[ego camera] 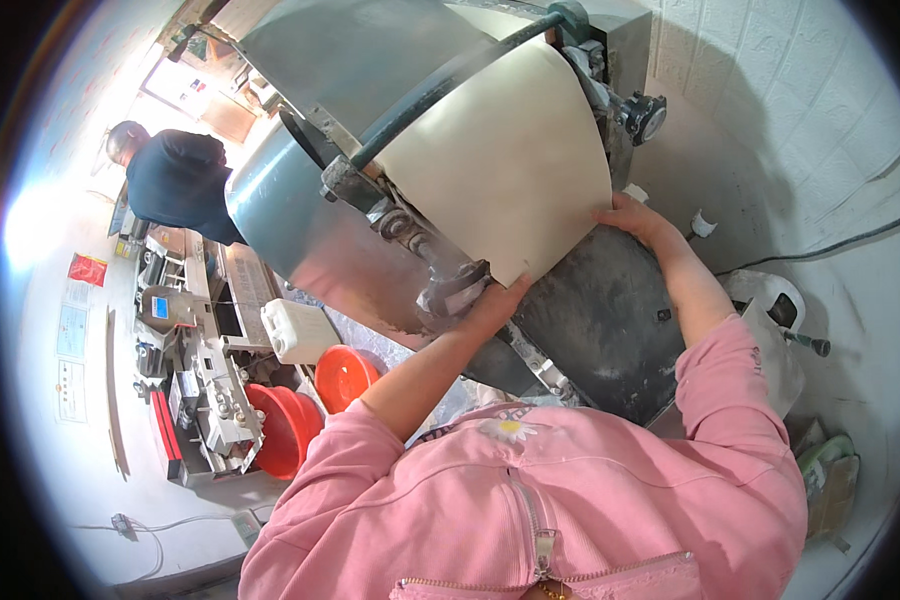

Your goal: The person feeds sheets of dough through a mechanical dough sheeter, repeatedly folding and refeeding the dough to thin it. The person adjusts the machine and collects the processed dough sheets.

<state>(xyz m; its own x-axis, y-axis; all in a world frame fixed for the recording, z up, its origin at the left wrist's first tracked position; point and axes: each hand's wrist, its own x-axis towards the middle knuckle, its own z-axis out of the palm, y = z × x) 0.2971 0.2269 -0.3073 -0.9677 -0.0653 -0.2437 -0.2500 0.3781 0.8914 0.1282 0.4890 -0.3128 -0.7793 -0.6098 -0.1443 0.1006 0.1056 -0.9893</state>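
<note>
A wide, smooth, cream-coloured sheet (506, 161), which looks like dough, slopes down towards me over a metal rolling machine. My left hand (501, 298) grips its near left corner, thumb on top. At the near right edge, my right hand (633, 219) holds the sheet with the thumb on its upper face; most of those fingers are hidden underneath. A dark bar (457, 82) crosses above the sheet. Just left of the sheet, close to my left wrist, is a worn metal adjusting fitting (450, 289). Below both hands lies a dark, floury curved panel (607, 322).
A black knob (645, 118) juts out on the machine's right. To the left are red plastic tubs (281, 431), a white jerrycan (298, 330) and further machinery (221, 405). A person in dark clothing (180, 180) bends over at the far left. A cable (832, 253) runs along the right wall.
</note>
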